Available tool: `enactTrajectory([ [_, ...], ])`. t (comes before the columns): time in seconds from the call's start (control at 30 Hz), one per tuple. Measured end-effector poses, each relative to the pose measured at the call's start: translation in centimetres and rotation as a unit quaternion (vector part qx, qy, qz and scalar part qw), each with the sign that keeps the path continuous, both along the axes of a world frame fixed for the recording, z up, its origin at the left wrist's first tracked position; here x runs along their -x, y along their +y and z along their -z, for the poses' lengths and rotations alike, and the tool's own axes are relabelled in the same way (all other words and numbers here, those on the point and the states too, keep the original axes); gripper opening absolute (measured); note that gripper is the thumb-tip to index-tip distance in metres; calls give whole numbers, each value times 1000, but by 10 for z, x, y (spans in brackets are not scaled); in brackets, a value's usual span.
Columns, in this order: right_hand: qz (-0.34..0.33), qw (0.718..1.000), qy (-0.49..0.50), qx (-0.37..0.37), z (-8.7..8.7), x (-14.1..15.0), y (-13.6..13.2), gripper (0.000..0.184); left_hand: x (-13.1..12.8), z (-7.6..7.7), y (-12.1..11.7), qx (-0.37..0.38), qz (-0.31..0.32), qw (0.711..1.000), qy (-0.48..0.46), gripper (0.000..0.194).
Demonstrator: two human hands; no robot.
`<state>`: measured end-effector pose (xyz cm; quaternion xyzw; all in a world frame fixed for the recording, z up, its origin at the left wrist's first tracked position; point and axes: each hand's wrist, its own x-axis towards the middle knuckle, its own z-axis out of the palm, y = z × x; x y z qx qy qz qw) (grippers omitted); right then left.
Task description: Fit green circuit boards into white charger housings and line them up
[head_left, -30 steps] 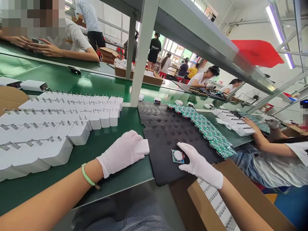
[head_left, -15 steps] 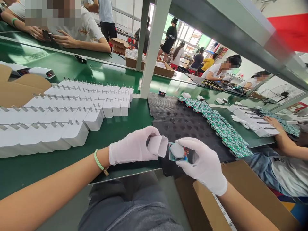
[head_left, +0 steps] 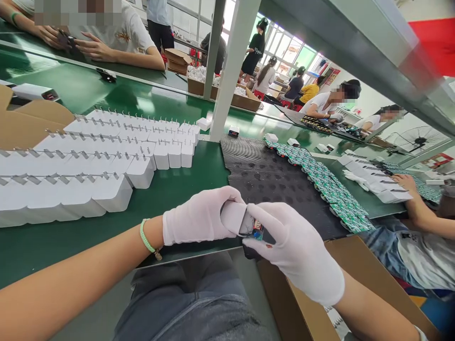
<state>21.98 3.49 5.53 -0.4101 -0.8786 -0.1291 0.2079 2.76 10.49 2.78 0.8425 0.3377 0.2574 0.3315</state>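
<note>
My left hand (head_left: 206, 215), in a white glove, is closed around a white plastic charger housing (head_left: 234, 218) whose mouth faces right. My gloved right hand (head_left: 295, 246) pinches a circuit board (head_left: 258, 229) by its edges. The white lump on the board is partly inside the housing's mouth, while the board's right end with red and blue parts still shows. Both hands meet above the table's front edge. Left of them stand rows of white housings (head_left: 113, 192) with metal pins pointing up.
A black ribbed mat (head_left: 263, 175) lies ahead, with rows of green circuit boards (head_left: 320, 180) along its right side. An open cardboard box (head_left: 377, 279) is below at right. A metal post (head_left: 231, 71) rises behind the table. Co-workers sit across and at right; finished-looking white units (head_left: 35, 92) lie on the green conveyor.
My right hand has moved left, bringing the circuit board from beside the housing partly into its mouth. A white unit has appeared on the conveyor just left of the post.
</note>
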Motion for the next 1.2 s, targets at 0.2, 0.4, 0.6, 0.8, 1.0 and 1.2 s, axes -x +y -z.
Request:
enactTrajectory([
  [0.2, 63, 991, 113, -14, 11, 0, -3, 45, 0, -4, -2, 6, -4, 1000, -8, 40],
  [0.4, 73, 968, 241, -19, 26, 10, -15, 38, 1, -6, -5, 22, 6, 999, -25, 38],
  [0.6, 70, 968, 238, -39, 35, 17, -18, 44, 3, -5, -3, 10, 21, 999, -43, 37],
  [0.8, 69, 913, 388, 101, 58, 22, -10, 99, 3, -8, -6, 19, 29, 997, -71, 44],
  [1.0, -64, 690, 630, 350, 54, 38, -5, 74, 2, -2, -3, -30, 31, 996, -83, 50],
  [1.2, -114, 536, 694, 468, 37, 46, -5, 42, 2, 3, -2, -54, 54, 993, -88, 41],
])
